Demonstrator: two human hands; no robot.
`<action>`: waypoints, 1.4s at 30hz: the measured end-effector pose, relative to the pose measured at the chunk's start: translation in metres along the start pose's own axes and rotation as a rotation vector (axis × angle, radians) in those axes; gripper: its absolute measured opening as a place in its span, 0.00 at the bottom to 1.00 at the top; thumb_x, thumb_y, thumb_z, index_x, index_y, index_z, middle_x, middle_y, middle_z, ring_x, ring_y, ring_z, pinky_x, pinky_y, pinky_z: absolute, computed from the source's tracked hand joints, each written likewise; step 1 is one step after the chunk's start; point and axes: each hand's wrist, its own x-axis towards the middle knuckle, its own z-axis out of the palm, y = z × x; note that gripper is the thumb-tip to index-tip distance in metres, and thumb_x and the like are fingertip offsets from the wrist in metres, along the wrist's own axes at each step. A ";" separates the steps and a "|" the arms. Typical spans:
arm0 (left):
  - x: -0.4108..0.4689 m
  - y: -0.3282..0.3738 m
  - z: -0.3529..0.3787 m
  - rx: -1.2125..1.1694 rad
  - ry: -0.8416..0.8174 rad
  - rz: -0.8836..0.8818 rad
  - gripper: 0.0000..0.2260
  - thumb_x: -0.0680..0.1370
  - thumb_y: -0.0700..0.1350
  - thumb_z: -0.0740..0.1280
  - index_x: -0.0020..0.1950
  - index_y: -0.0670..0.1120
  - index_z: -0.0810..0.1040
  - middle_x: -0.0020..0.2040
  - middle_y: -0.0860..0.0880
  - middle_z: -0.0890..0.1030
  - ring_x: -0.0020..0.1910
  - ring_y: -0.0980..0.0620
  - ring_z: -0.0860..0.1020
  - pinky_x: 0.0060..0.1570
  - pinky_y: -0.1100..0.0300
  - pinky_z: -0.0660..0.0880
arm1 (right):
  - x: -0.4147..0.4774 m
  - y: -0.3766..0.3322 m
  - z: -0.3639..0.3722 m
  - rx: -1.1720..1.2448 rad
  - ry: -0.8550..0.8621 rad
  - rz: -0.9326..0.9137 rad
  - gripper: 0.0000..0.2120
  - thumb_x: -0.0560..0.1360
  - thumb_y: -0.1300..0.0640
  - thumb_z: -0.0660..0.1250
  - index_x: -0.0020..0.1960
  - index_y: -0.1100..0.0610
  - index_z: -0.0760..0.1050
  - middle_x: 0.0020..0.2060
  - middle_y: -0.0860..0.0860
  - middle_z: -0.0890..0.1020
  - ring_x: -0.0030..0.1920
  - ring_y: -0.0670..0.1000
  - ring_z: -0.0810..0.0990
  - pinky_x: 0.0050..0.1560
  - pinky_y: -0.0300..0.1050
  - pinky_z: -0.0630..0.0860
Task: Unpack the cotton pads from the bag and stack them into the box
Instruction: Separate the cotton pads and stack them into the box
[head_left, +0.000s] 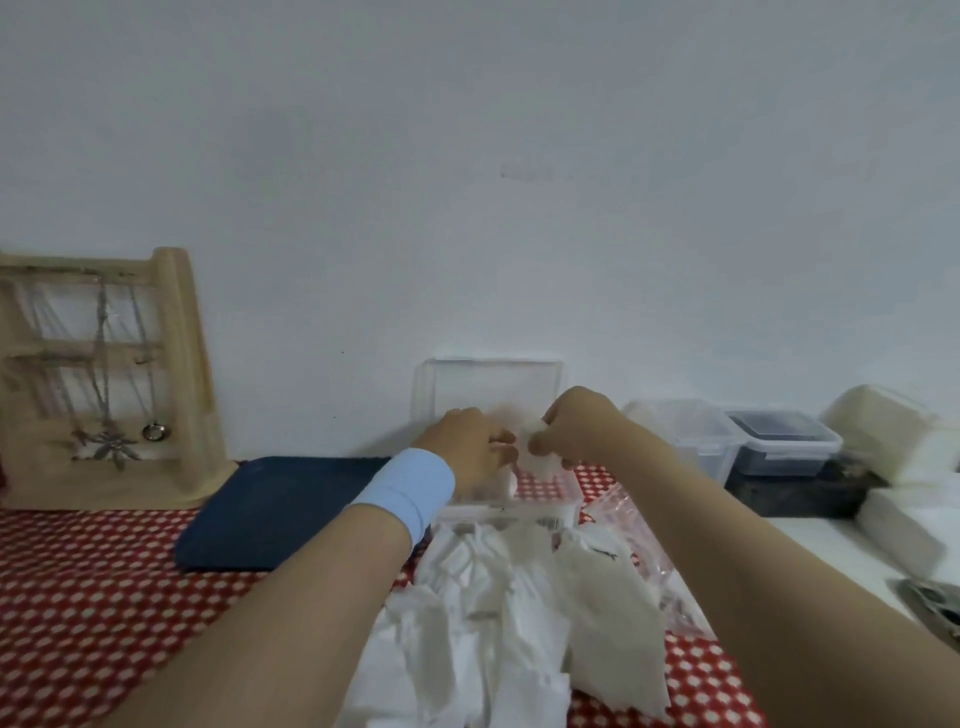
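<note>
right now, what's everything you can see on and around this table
clear plastic box: one, lid open, centre, by the wall
white cotton pads: loose pile, uncountable, in front of the box
clear plastic bag: one, right of the pile
dark blue tray: one, left of the box
wooden jewellery stand: one, far left, necklaces hanging
lidded plastic containers: two, clear and dark, right
red-and-white cloth: one, covering the table
left hand: pale blue wristband, over the box
right hand: pinching a white pad

No writing, brand or number can be read. A small label with dark marks sits on the near wall of the clear box, toward its 4 o'clock corner. It is too blurred to make out.
</note>
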 end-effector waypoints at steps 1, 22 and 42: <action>0.003 -0.002 0.003 0.008 -0.003 -0.008 0.16 0.81 0.51 0.66 0.68 0.54 0.80 0.68 0.47 0.79 0.65 0.45 0.78 0.68 0.51 0.73 | 0.002 -0.002 0.003 -0.065 0.006 0.006 0.09 0.73 0.58 0.73 0.40 0.61 0.76 0.30 0.52 0.81 0.29 0.50 0.82 0.29 0.38 0.76; -0.027 -0.023 0.011 0.098 -0.132 0.117 0.29 0.85 0.58 0.53 0.84 0.49 0.51 0.84 0.53 0.52 0.82 0.52 0.49 0.78 0.55 0.49 | 0.013 -0.011 0.018 0.505 -0.330 0.349 0.19 0.84 0.54 0.57 0.59 0.71 0.73 0.45 0.64 0.79 0.42 0.62 0.79 0.54 0.58 0.79; -0.058 -0.024 -0.009 -0.106 0.140 0.099 0.24 0.85 0.56 0.58 0.80 0.53 0.63 0.77 0.55 0.67 0.77 0.54 0.62 0.74 0.57 0.60 | -0.023 -0.017 -0.002 0.411 -0.104 0.087 0.16 0.82 0.54 0.63 0.65 0.64 0.75 0.59 0.57 0.80 0.54 0.56 0.82 0.53 0.53 0.82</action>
